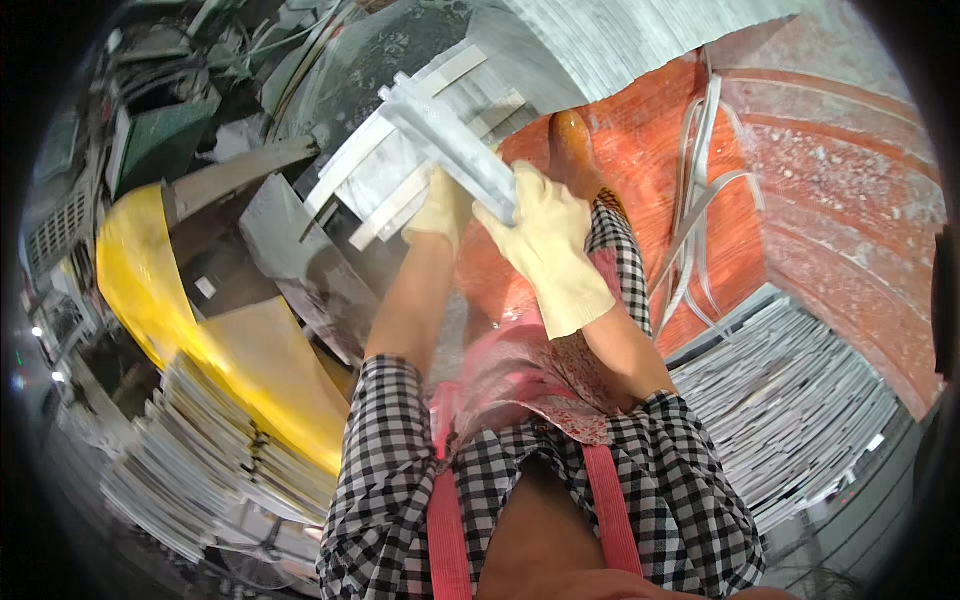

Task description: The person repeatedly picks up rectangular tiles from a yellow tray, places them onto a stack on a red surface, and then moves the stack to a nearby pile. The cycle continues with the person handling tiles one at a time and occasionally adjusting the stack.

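A small bundle of narrow grey-white strips, which look like stone or tile, slants up and away in front of me. My right hand, in a cream rubber glove, is closed round the near end of the bundle. On the left side my left hand, in the same kind of glove, grips it lower down, its fingers mostly hidden by the strips. Just beyond and to the left lie pale flat pieces with light bars across them. I cannot tell what the pieces rest on.
Orange-red sheeting covers the right, with loose white straps across it. Stacked thin strips stand at lower right and lower left. A yellow curved panel is on the left; a row of pale strips lies far right.
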### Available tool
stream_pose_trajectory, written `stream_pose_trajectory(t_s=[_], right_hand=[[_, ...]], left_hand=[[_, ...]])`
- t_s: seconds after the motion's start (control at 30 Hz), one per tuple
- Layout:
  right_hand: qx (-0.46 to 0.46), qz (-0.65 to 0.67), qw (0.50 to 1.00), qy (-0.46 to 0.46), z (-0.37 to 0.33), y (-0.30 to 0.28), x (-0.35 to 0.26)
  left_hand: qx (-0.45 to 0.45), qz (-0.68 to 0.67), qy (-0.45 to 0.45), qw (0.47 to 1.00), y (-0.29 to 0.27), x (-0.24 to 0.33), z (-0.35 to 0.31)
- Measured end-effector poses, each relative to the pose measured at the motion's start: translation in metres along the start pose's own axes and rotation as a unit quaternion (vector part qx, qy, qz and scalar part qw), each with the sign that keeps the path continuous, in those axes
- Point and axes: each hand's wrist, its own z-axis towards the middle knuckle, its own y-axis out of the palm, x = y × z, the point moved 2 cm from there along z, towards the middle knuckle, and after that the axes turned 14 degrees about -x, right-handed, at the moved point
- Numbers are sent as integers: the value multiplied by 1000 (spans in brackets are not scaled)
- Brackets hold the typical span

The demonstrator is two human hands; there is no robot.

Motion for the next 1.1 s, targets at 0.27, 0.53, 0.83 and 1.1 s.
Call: stream_pose_trajectory(t_s=[0.27, 0.53, 0.83, 1.1], right_hand=[[37, 65, 997, 24, 70, -23, 19], [115, 41, 989, -81, 100, -10, 32], [119, 40, 991, -41, 102, -8, 53], [276, 211, 917, -195, 54, -34, 81]], left_hand=[[6, 62, -9, 998, 28, 31, 95], [55, 191, 25, 980, 36, 72, 118], [98, 383, 224, 891, 129, 136, 68], [27, 587, 171, 791, 206, 133, 48]])
